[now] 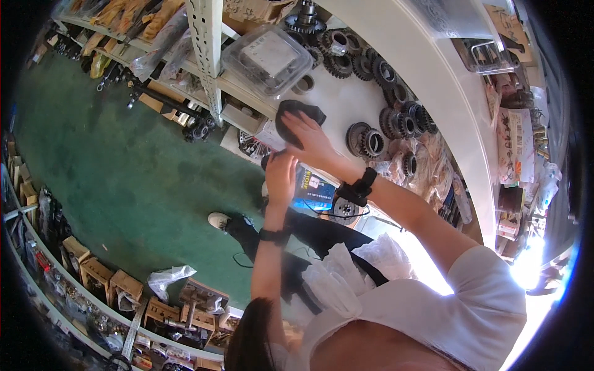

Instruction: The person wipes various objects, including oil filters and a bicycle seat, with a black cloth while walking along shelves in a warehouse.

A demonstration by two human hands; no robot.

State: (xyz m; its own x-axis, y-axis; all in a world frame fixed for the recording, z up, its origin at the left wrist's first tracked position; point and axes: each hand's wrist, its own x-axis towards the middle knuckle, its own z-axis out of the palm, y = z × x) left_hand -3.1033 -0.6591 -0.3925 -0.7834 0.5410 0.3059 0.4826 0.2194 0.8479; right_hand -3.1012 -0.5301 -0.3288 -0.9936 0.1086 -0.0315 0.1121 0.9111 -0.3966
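Observation:
My right hand point(312, 143) is on a bunched dark cloth point(301, 116) at the shelf's front edge, its fingers over the cloth and the thumb lower down. Just below and to the left, my left hand point(280, 178) has its fingers bent over the shelf edge, beside a small dark thing whose shape is mostly hidden. Both wrists wear black bands. A blue and black clutch disc box point(316, 188) lies below the hands. Metal gears point(366, 140) stand on the white shelf point(332, 99) to the right of the cloth.
A clear plastic box point(267, 60) with a paper label sits beyond the cloth, near a perforated metal upright point(206, 60). Bagged parts point(429, 167) lie on the shelf at right. Wooden boxes point(96, 278) and a lower-left rack point(93, 306) of parts border the green floor point(153, 162).

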